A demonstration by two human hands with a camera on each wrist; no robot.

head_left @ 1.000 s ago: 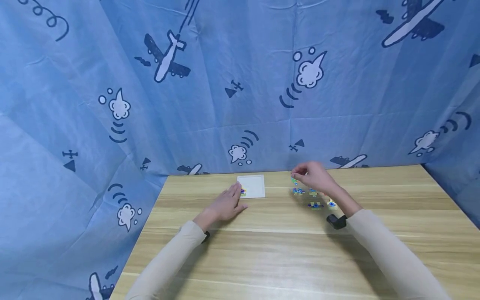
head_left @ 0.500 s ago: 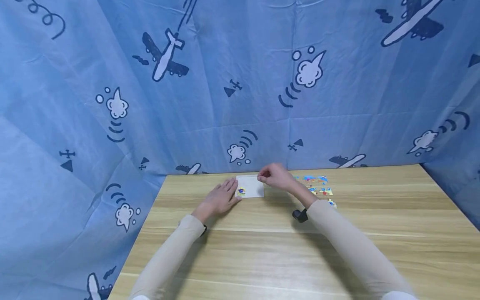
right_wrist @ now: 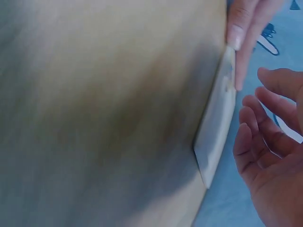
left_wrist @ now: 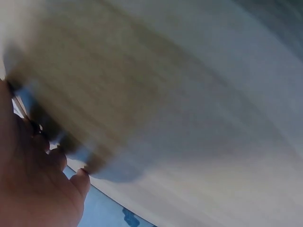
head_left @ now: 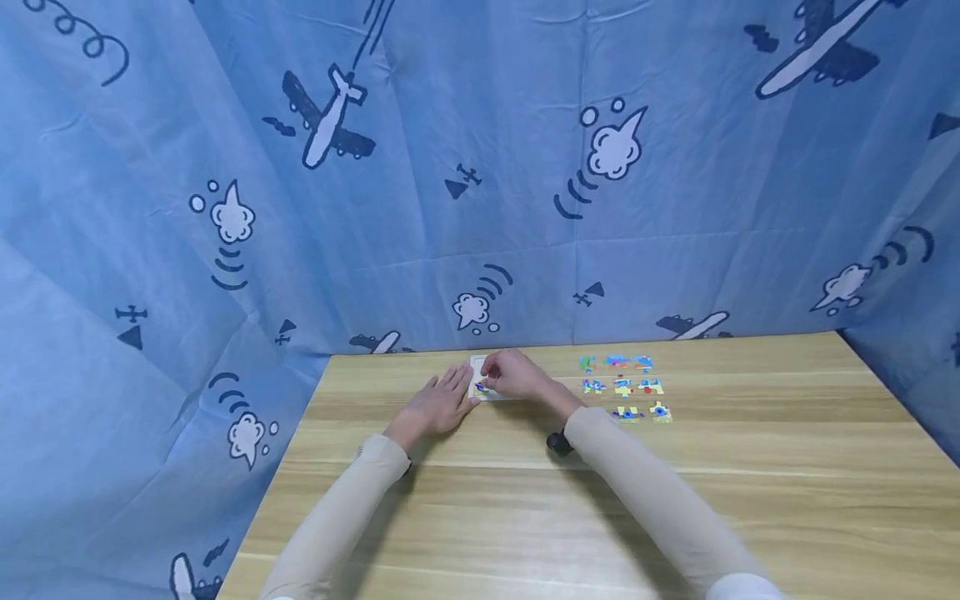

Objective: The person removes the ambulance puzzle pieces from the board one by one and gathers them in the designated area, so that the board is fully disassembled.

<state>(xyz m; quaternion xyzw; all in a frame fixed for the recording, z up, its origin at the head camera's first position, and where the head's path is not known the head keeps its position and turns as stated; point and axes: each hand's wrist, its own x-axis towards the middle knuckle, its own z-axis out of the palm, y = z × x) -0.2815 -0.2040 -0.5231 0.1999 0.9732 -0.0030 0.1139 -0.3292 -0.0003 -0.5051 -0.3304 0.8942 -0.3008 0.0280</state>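
Note:
A small white puzzle tray lies near the table's back edge, with one colourful jigsaw piece at its lower left. My left hand rests flat by the tray's left edge, fingers stretched towards it and fingertips touching it. Over the tray hovers my right hand, its fingertips just above the jigsaw piece and its back covering much of the tray. In the right wrist view the right hand's fingers curve loosely, thumb and forefinger slightly apart with no piece visible between them.
Several jigsaw pieces lie in rows to the right of the tray, with the bottom row's left place bare. A blue printed curtain hangs directly behind the wooden table.
My right hand has moved left from the top-left jigsaw piece on the table to above the tray. The loose pieces stay where they lay. My left hand remains by the tray's left edge.

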